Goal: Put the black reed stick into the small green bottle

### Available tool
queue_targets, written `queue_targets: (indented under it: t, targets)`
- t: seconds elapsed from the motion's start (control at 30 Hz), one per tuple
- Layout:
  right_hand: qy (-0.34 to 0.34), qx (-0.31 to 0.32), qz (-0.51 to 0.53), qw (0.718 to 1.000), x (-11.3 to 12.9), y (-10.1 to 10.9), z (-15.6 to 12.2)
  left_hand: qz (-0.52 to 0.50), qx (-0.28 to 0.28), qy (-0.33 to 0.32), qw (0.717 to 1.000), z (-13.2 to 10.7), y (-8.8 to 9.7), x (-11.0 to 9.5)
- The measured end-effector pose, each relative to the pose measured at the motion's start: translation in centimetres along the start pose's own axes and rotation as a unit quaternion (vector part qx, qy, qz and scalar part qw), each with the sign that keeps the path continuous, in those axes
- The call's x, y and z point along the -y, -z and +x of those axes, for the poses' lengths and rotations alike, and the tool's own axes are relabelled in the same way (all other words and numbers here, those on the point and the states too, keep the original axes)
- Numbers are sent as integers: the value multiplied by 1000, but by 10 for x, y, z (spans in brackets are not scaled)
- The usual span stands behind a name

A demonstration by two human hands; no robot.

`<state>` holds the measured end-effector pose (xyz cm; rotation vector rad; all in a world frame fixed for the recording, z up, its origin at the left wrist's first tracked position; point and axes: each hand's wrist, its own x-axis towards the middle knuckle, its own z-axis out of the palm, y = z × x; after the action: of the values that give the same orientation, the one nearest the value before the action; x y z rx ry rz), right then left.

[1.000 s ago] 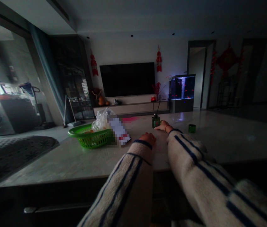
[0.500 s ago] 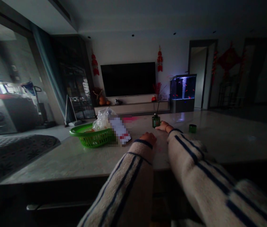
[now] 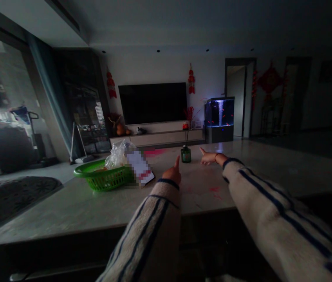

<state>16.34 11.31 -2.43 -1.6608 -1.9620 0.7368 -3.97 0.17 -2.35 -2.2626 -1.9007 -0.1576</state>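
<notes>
Left hand [image 3: 172, 173] and right hand [image 3: 211, 158], resting on the pale stone worktop [image 3: 95, 199] a second ago, now point forefingers at the small green glass bottle [image 3: 186, 155]; grips seemingly empty.

The small green bottle [image 3: 186, 155] stands on the desk [image 3: 74, 203] between the left hand [image 3: 172, 174] and the right hand [image 3: 212, 158], with a narrow gap on each side (a thin stick rises from its neck). Further left, a white carton [image 3: 139, 169] and a green basket [image 3: 103, 179] block the way. The near desk edge is open.
</notes>
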Motion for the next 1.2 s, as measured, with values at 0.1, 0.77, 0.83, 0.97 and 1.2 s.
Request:
queue_targets:
  t: [0.1,0.77,0.83,0.97,1.2]
  targets:
    - [56,-38,-111,992,-5,6,-22,12,-108,34,993,-3,6,-3]
    - [188,-166,-311,917,6,9,-42,33,-50,31,998,-7,5,-3]
    - [175,-172,-250,937,15,15,-20,5,-56,41,998,-8,6,-2]
    - [127,-197,-169,957,42,19,26,-54,-26,66,996,-12,9,-1]
    - [114,-199,-140,963,61,2,66,-93,-35,72,992,-21,10,-4]
